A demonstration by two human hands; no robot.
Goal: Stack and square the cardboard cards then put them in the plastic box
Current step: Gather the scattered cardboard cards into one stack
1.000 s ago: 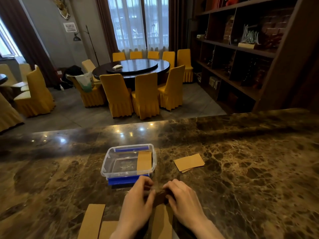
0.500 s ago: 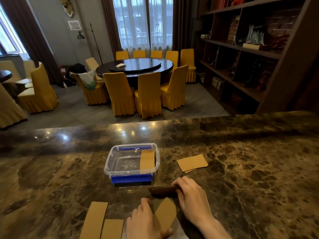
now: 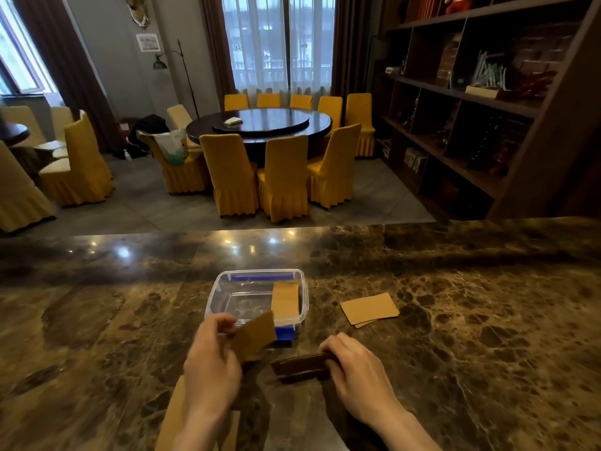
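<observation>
A clear plastic box [image 3: 221, 291] with blue clips stands on the marble counter [image 3: 455, 320], with one cardboard card [image 3: 285, 299] leaning inside against its right wall. My left hand [image 3: 213, 359] holds a single tan card [image 3: 254, 336] lifted just in front of the box. To the right of that card, my right hand [image 3: 354, 362] grips a small stack of cards [image 3: 300, 367] standing on edge on the counter. Two overlapping cards [image 3: 369, 309] lie flat to the right of the box. More cards [image 3: 172, 415] lie near the front edge, partly hidden by my left arm.
The counter's far edge runs across the middle of the view. Beyond it are a round dining table [image 3: 260, 123] with yellow-covered chairs and a dark wooden shelving unit [image 3: 471, 102] on the right.
My left hand picked a card up off the counter near the front edge and raised it toward the box. My right hand stayed on the upright stack.
</observation>
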